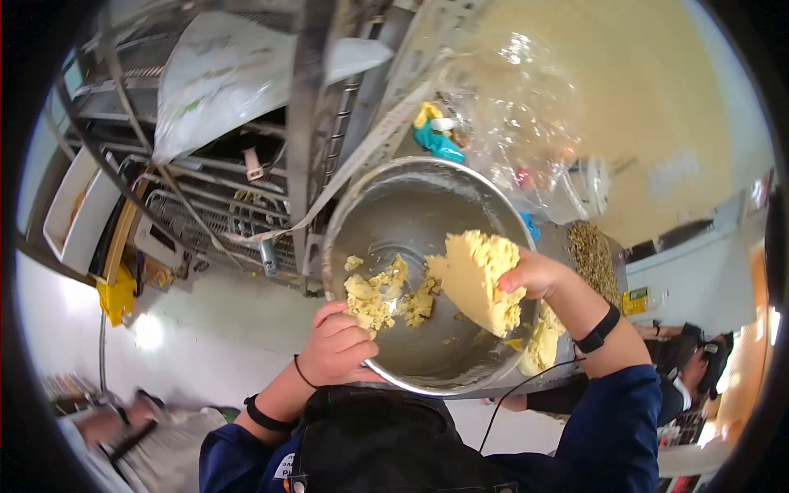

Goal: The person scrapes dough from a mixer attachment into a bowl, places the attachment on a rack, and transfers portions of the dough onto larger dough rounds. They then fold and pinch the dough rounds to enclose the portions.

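A large round metal bowl (427,361) sits in the middle of the view, tilted towards the body. Crumbly yellow dough (370,302) lies in clumps on its left inner side. My left hand (335,347) grips the bowl's near left rim, fingers bent over the edge. Over the right part of the bowl, my right hand (532,276) is closed on a big lump of dough (503,271) spread over a flat, pale yellow piece (464,283), perhaps a scraper. More yellow dough (542,343) shows outside the bowl, just beyond its right rim.
Metal racks (308,123) with plastic sheeting (226,78) rise at the left. Clear plastic bags (526,123) and a teal cloth-like item (440,144) lie behind the bowl. Chopped nuts or grains (593,255) are at the right. Other people (699,361) are at the far right and lower left.
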Tool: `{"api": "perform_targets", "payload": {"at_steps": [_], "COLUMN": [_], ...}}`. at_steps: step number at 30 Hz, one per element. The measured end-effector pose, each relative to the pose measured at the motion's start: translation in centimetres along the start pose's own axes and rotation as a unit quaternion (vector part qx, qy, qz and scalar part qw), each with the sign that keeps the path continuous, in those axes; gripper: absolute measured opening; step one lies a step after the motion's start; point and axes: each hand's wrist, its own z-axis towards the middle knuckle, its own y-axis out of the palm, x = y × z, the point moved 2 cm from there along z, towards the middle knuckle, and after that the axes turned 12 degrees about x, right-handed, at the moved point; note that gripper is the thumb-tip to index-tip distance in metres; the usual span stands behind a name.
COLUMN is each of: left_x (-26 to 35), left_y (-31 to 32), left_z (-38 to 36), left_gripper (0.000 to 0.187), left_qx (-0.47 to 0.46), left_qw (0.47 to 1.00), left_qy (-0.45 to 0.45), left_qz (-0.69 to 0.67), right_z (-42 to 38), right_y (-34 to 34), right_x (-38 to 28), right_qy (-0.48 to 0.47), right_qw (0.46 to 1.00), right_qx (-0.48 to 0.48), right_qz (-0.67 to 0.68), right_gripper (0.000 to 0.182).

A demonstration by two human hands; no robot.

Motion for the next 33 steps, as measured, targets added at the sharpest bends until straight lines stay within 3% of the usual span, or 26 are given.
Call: {"api": "perform_targets", "payload": {"at_steps": [7,12,13,18,19,21,22,23,24,26,29,33], "left_x": [1.1,2.8,3.1,5.0,5.2,5.7,5.8,5.7,5.6,6.4,6.4,6.4], "left_y": [-1.9,-3.5,-3.7,-3.0,-3.1,-3.1,-3.1,-3.3,-3.2,-2.4,-2.7,-2.7], "left_z": [-1.8,-3.6,-3.8,-3.1,-3.4,-3.5,-3.7,-4.1,-4.0,-2.9,-2.8,-2.9], "left_gripper": [0.041,0.044,0.044,0.04,0.038,0.033,0.033,0.033,0.033,0.026,0.029,0.031], "left_qx": [-0.001,-0.023,-0.03,-0.042,-0.042,-0.047,-0.055,-0.055,-0.055,-0.074,-0.09,-0.096], "left_qw": [0.998,0.994,0.991,0.977,0.973,0.965,0.964,0.961,0.958,0.957,0.95,0.95], "left_qy": [0.015,-0.02,-0.037,-0.012,-0.023,-0.028,-0.017,-0.022,-0.028,-0.008,-0.03,-0.036], "left_qz": [0.055,0.103,0.127,0.207,0.227,0.258,0.259,0.269,0.279,0.281,0.298,0.294], "right_z": [-6.1,-7.9,-7.2,-2.0,-0.2,1.7,3.3,5.9,9.2,9.7,11.3,10.4], "right_y": [-5.1,-11.5,-13.5,-18.7,-19.1,-18.8,-18.5,-18.9,-18.5,-14.8,-13.7,-14.7], "right_x": [-2.1,-0.2,1.2,7.8,9.7,12.3,14.2,16.3,19.3,21.3,22.0,21.1], "right_qy": [-0.08,-0.142,-0.135,-0.048,-0.07,-0.062,-0.106,-0.048,-0.102,-0.037,-0.009,-0.008], "right_qw": [0.994,0.984,0.983,0.974,0.974,0.976,0.974,0.953,0.903,0.834,0.824,0.842], "right_qx": [0.062,0.064,0.095,0.185,0.17,0.206,0.2,0.236,0.292,0.327,0.346,0.297], "right_qz": [0.041,0.082,0.084,0.124,0.131,0.033,-0.019,-0.181,-0.297,-0.443,-0.448,-0.451], "right_gripper": [0.076,0.062,0.051,0.038,0.038,0.036,0.046,0.066,0.077,0.077,0.081,0.083]}}
